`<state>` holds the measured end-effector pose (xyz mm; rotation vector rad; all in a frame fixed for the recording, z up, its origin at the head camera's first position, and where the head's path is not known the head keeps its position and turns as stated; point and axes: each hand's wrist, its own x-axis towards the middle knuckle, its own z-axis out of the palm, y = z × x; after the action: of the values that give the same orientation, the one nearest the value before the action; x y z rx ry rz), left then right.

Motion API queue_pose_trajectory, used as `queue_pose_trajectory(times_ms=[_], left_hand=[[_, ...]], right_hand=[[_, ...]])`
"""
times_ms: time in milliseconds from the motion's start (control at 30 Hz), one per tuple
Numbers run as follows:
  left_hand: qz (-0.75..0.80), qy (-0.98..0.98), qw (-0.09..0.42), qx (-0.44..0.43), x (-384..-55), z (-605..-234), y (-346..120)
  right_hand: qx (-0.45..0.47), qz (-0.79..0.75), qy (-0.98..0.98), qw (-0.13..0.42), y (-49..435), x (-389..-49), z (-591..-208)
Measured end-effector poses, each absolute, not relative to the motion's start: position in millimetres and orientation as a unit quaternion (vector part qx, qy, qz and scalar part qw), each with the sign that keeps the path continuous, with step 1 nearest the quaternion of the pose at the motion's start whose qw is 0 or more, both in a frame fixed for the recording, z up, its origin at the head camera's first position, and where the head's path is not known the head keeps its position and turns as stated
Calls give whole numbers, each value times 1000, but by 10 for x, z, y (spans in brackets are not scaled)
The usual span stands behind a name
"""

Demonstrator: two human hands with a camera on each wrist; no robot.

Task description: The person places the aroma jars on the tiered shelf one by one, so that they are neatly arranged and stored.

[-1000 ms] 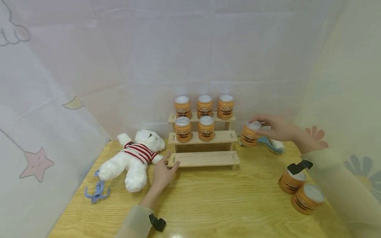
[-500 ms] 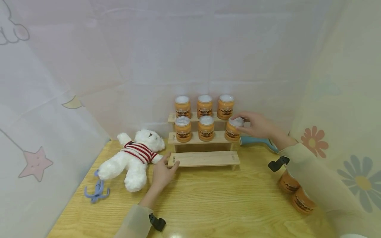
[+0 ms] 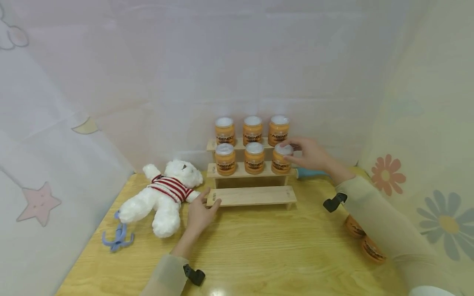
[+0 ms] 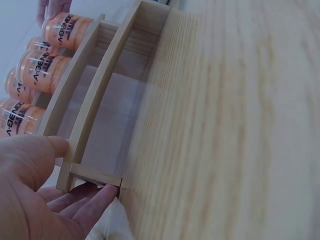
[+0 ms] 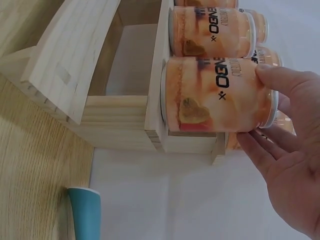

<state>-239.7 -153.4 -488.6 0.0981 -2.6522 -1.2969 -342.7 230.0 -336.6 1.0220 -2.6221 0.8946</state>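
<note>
A three-step wooden display stand (image 3: 252, 196) holds orange cans with pale lids on its top and middle steps. At the right end of the middle step, my right hand (image 3: 309, 154) pinches a can (image 3: 280, 163) around its upper part. The right wrist view shows thumb and fingers on opposite sides of this can (image 5: 215, 95), its base at the step's surface. My left hand (image 3: 200, 213) grips the left end of the lowest step. In the left wrist view, the thumb lies against the board (image 4: 95, 100) and the fingers (image 4: 95, 207) lie along the end leg.
A white teddy bear (image 3: 166, 195) in a striped sweater lies left of the stand, near a blue-purple pronged object (image 3: 118, 238). Two more cans (image 3: 372, 250) sit at the right, partly behind the right sleeve. A blue handle (image 3: 311, 173) lies behind the right hand.
My right hand has carried the can leftward from beside the stand to the right end of the middle step, then slightly closer to its neighbour. The left hand keeps its hold.
</note>
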Motion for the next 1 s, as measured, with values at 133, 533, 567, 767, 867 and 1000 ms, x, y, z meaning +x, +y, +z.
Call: queue_pose_trajectory(times_ms=[133, 533, 567, 767, 867, 1000], left_hand=[[-442, -892, 90, 32, -2397, -4898, -1550], [-444, -891, 96, 29, -2416, -4911, -1551], [-445, -890, 95, 29, -2411, -4910, -1552], [-447, -889, 92, 29, -2395, -4900, -1559], [-446, -890, 92, 30, -2398, -4899, -1553], [-445, -891, 91, 32, -2397, -4893, -1540]], right_hand=[[323, 339, -881, 69, 2277, -3451, -3395], [283, 356, -889, 61, 2321, -3443, -3404], [281, 362, -887, 57, 2323, -3440, -3403], [284, 383, -877, 50, 2311, -3422, -3383], [287, 386, -875, 52, 2302, -3421, -3373], [291, 383, -875, 60, 2297, -3419, -3373]])
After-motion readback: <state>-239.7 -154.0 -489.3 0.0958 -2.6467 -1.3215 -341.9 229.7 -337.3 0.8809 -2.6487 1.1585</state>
